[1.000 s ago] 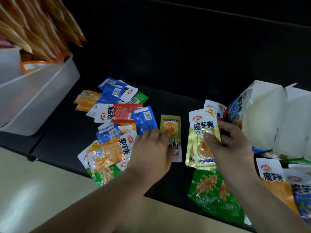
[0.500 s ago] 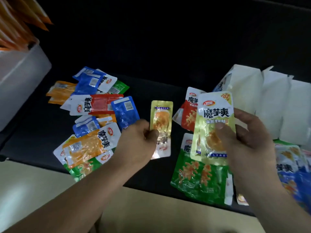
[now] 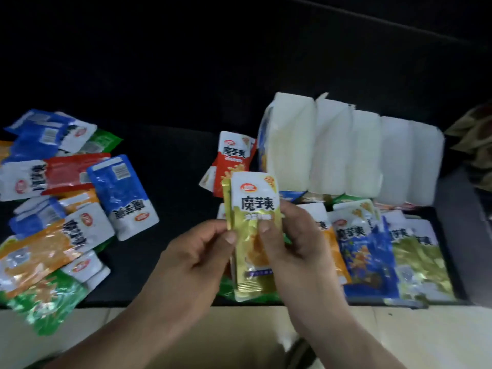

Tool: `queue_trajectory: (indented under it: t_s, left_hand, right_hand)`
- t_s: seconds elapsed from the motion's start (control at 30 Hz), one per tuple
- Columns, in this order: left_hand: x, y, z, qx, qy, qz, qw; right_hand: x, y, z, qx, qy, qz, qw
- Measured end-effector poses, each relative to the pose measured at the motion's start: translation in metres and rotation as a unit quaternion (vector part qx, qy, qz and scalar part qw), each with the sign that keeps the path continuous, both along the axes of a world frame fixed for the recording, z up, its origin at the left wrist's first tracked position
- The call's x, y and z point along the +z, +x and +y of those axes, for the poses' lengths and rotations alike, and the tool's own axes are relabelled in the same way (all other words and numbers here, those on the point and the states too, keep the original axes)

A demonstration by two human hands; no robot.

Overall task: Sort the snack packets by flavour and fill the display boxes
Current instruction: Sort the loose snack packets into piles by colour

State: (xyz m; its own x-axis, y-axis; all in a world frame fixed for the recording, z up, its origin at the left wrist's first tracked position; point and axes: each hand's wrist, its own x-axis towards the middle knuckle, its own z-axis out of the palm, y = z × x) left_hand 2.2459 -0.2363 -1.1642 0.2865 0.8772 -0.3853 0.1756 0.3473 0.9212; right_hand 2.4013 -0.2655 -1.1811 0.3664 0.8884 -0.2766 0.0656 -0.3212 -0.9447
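Both hands hold a small stack of yellow snack packets upright above the black table's front edge. My right hand grips the stack from the right, thumb across its front. My left hand pinches the stack's left edge, where a thinner yellow packet is tucked behind. A loose pile of blue, red, orange and green packets lies at the left. Orange, blue and yellow-green packets lie side by side at the right, with a red packet behind the stack.
A white folded display box with several panels stands at the back right. Brownish packets show at the far right edge. The black table's front edge runs across, with pale floor below. A green packet lies under my hands.
My left hand has carried the single yellow packet to the right and joined it to the stack in my right hand. The view has swung right, so the left white box is gone from sight.
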Motion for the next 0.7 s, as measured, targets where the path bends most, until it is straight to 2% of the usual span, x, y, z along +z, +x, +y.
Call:
queue_trajectory:
  t_s: [0.1, 0.2, 0.4, 0.5, 0.7]
  left_hand:
    - [0.01, 0.018, -0.005, -0.044, 0.001, 0.004, 0.999]
    - [0.009, 0.034, -0.009, -0.136, -0.007, 0.001, 0.991]
    - [-0.026, 0.057, -0.038, -0.177, -0.046, 0.098, 0.978]
    - [-0.033, 0.069, -0.042, -0.176, -0.044, 0.102, 0.978]
    - [-0.024, 0.13, -0.026, -0.237, 0.003, 0.105, 0.966]
  right_hand:
    - [0.003, 0.013, -0.017, -0.008, -0.012, -0.002, 1.0]
    - [0.006, 0.03, -0.038, -0.003, -0.03, -0.011, 0.999]
    - [0.0, 0.055, -0.084, 0.051, -0.083, -0.088, 0.991]
    - [-0.004, 0.067, -0.09, 0.014, -0.087, -0.085, 0.993]
    - [0.007, 0.113, -0.085, -0.061, -0.073, -0.071, 0.993]
